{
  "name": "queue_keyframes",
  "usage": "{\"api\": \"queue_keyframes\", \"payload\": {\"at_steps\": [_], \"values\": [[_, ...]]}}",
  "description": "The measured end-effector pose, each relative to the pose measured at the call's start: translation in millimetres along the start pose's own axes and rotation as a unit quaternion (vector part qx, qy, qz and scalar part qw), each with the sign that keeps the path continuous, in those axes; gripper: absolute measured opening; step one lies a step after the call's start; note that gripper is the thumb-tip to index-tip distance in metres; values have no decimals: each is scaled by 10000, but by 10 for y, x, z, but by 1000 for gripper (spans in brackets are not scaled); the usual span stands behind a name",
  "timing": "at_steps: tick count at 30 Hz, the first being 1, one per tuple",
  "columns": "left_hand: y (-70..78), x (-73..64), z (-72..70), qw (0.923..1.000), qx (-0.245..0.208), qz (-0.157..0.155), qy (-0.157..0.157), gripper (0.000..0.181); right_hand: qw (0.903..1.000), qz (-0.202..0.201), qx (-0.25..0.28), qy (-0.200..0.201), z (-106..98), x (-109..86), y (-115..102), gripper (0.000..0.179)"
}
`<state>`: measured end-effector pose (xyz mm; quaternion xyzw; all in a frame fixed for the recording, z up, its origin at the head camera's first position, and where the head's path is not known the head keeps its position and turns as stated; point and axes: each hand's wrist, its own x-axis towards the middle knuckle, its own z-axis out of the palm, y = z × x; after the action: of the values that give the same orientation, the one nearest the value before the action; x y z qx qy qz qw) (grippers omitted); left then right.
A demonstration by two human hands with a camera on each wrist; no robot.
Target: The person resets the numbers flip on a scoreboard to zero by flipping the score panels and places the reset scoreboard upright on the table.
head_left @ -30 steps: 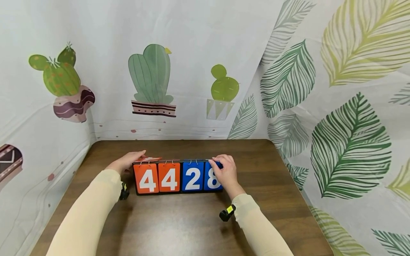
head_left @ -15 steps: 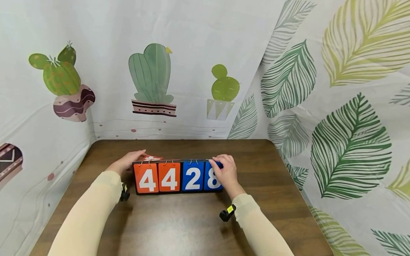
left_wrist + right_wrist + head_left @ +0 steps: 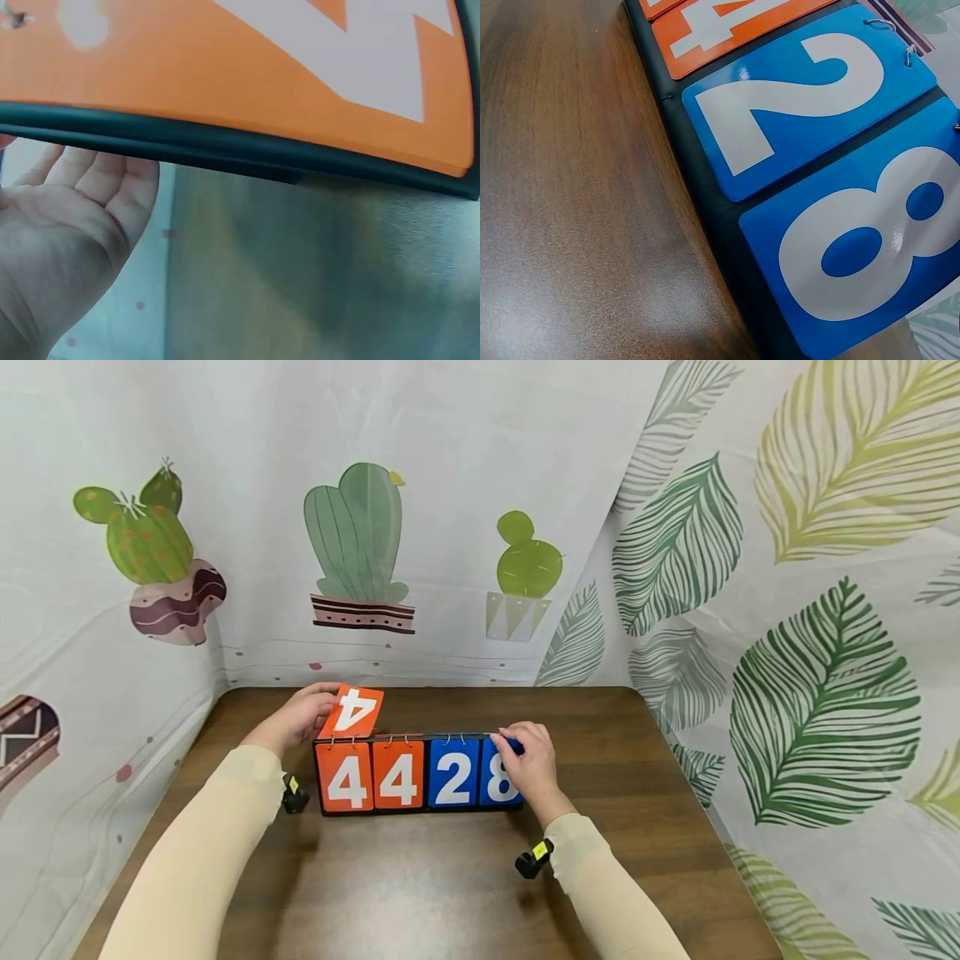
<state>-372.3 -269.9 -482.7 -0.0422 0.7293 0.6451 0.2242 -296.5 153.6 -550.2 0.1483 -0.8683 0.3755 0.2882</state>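
A flip scoreboard (image 3: 426, 781) stands tilted on the table. Its front shows two orange 4 cards, a blue 2 card (image 3: 453, 774) and a blue 8 card (image 3: 870, 240). Above its left end, an orange number card (image 3: 354, 712) with an inverted 4 stands raised on its rings. My left hand (image 3: 298, 717) pinches that card's left edge; in the left wrist view the palm shows, with its fingertips hidden behind the board. At the top right corner my right hand (image 3: 531, 767) grips the scoreboard, thumb in front and other fingers behind, partly covering the 8.
The brown wooden table (image 3: 390, 885) carries the scoreboard near its far side. Behind it hangs a white cloth (image 3: 450, 443) with printed cacti, and leaf-patterned cloth (image 3: 675, 693) hangs on the right. A black wrist camera (image 3: 533, 860) sits on the right cuff.
My left hand has lifted the orange card from lying nearly flat behind the top edge to standing raised, its inverted 4 now in view. The right hand stays put.
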Motion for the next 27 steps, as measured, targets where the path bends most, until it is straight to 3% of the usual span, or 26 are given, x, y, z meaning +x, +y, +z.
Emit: {"api": "queue_keyframes", "payload": {"at_steps": [4, 9, 15, 22, 27], "values": [[147, -74, 43, 10000, 26, 59, 10, 62, 9999, 125, 52, -83, -5, -8, 3, 26], [167, -14, 19, 9995, 104, 286, 55, 62, 9996, 218, 63, -143, -7, -5, -3, 27], [294, -115, 60, 9990, 24, 441, 8, 61, 9994, 297, 62, -135, 7, -14, 4, 27], [319, -89, 52, 9972, 198, 679, 242, 59, 9996, 249, 82, -35, 19, -18, 6, 24], [404, -143, 70, 9953, 248, 872, 333, 51, 9994, 287, 210, 7, 27, -16, 5, 23]]}}
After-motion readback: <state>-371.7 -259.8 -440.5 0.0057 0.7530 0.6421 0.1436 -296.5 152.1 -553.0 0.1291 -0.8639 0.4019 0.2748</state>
